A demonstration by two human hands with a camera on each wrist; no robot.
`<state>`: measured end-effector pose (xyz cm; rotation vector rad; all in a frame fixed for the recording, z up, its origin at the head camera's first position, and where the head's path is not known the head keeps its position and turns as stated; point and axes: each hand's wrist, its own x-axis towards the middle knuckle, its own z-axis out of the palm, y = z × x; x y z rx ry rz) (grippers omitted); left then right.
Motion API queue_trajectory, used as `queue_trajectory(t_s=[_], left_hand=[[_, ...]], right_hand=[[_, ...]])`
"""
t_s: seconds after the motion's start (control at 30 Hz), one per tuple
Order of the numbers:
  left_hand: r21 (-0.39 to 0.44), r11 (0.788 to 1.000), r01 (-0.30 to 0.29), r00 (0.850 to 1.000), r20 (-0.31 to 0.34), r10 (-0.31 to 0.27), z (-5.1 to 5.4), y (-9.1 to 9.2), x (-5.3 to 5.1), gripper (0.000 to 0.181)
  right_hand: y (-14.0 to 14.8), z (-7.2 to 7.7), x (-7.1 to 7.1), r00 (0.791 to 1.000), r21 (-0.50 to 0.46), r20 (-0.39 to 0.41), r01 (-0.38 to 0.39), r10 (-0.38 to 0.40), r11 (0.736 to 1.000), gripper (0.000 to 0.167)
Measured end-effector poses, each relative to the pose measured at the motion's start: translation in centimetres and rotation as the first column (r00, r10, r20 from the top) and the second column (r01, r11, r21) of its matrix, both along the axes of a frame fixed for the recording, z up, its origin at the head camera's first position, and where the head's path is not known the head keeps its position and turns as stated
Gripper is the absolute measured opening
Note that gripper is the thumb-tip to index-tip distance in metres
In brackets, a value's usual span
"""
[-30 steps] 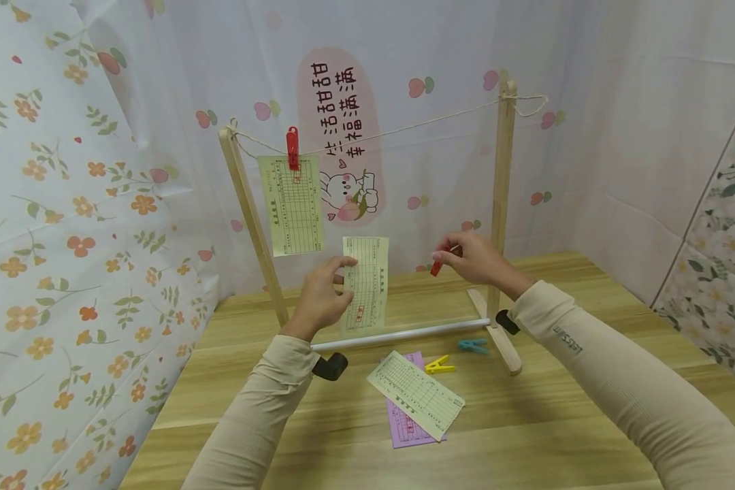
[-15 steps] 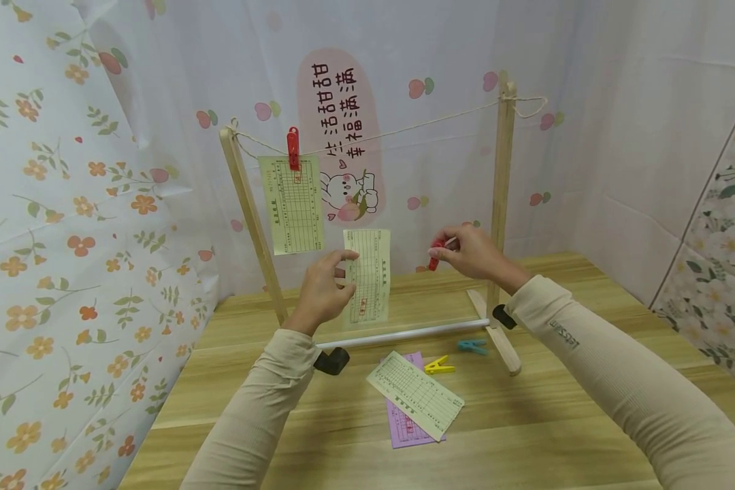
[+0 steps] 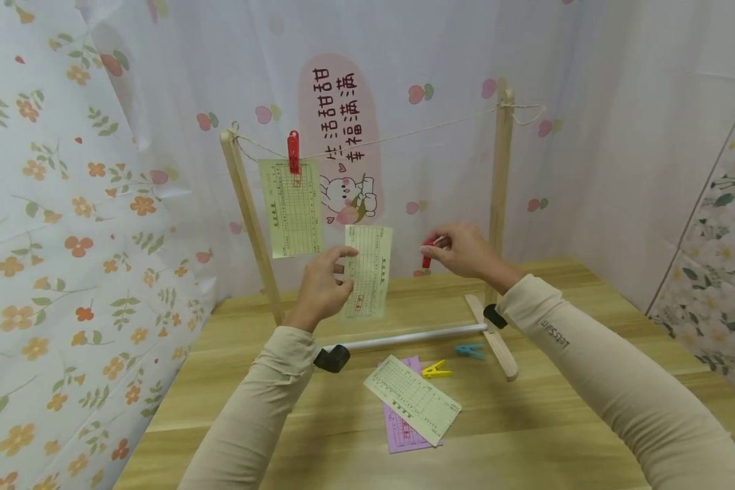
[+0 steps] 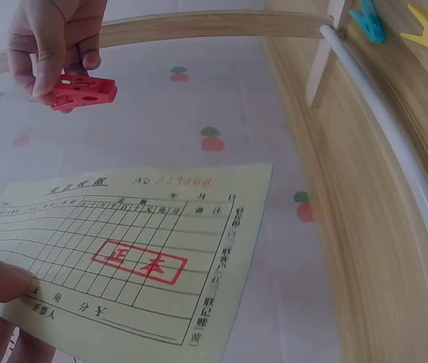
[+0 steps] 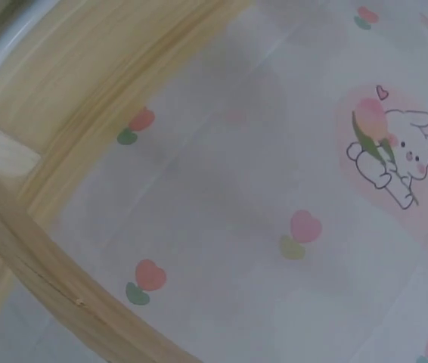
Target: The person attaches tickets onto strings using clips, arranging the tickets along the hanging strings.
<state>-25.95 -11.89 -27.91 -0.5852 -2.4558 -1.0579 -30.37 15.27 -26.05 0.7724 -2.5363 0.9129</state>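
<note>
My left hand [image 3: 326,284] pinches a pale yellow receipt slip [image 3: 370,269] by its left side, below the string. In the left wrist view the slip [image 4: 146,249] shows a red boxed stamp, with my thumb on its face. To the right of it, my right hand [image 3: 465,253] pinches a red clothespin [image 3: 427,254] between thumb and fingers, apart from the slip. Another yellow slip [image 3: 294,218] hangs from the string [image 3: 404,136] at the left under a second red clothespin [image 3: 293,152]. Only an edge of the right hand shows in the right wrist view.
Wooden posts [image 3: 500,197] hold up the string, and a white rod [image 3: 404,337] joins them low down. On the table lie a yellow slip [image 3: 413,398] over a purple slip [image 3: 398,439], a yellow clothespin [image 3: 436,369] and a blue clothespin [image 3: 469,350].
The held slip has risen a little with my left hand. My right hand has shifted slightly left and up, bringing its red clothespin closer to the slip. The view has tilted slightly.
</note>
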Motion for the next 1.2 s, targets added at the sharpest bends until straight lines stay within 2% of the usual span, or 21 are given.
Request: queue_trajectory(t_s=[0.2,0.47,0.73,0.97,1.2], left_hand=[[0.012,1.0,0.007,0.999,-0.05,-0.006,0.4,0.4,-0.4,0.045],[0.035,0.999,0.019,0.997,-0.081,-0.016,0.7,0.5,-0.8,0.043],[0.058,0.998,-0.007,0.997,-0.073,0.011,1.3,0.7,-0.8,0.04],[0.073,0.997,-0.012,0.995,-0.099,0.02,1.6,1.0,-1.0,0.039],[0.084,0.996,-0.029,0.994,-0.106,0.038,1.9,1.1,-1.1,0.038]], right_hand=[[-0.3,0.8,0.0,1.0,-0.021,0.001,0.009,-0.009,1.0,0.017],[-0.9,1.7,-0.1,1.0,-0.06,0.014,-0.003,0.004,0.998,0.016],[-1.3,2.4,-0.1,1.0,-0.067,0.013,-0.002,0.003,0.998,0.017],[-1.6,3.1,-0.2,1.0,-0.067,0.018,-0.006,0.007,0.998,0.032],[-1.8,3.4,-0.3,0.999,-0.034,0.032,0.006,-0.005,0.999,0.036]])
